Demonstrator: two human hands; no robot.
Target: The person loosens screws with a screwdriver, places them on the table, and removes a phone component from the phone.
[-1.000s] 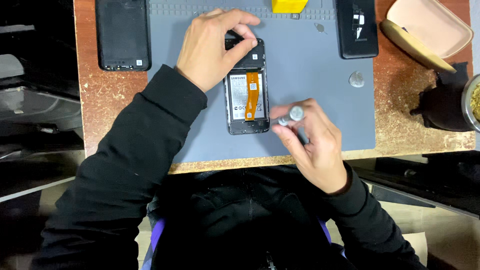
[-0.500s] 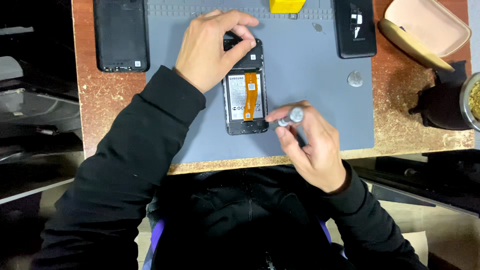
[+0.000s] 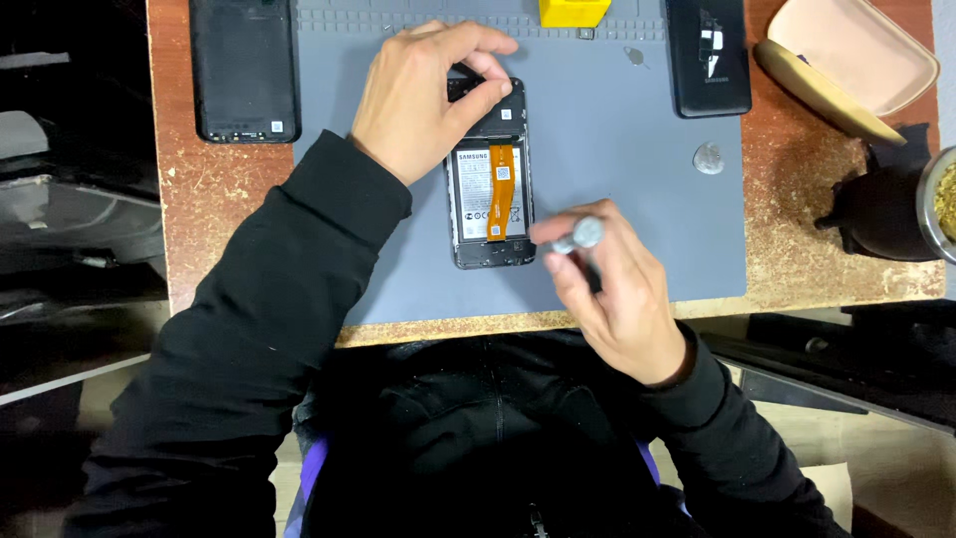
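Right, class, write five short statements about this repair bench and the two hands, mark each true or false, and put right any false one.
1. The left hand grips the top end of the opened phone. True.
2. The right hand holds a silver-tipped tool. True.
3. The opened phone lies on bare wood. False: it lies on the grey mat.
4. An orange ribbon strip runs down the phone's inside. True.
5. The yellow object sits at the mat's near edge. False: it sits at the far edge.

Matte grey rubbery mat (image 3: 637,229) on a worn, speckled wood table (image 3: 214,199), glossy orange ribbon inside the opened phone (image 3: 490,199), and a shiny metal screwdriver (image 3: 578,237).
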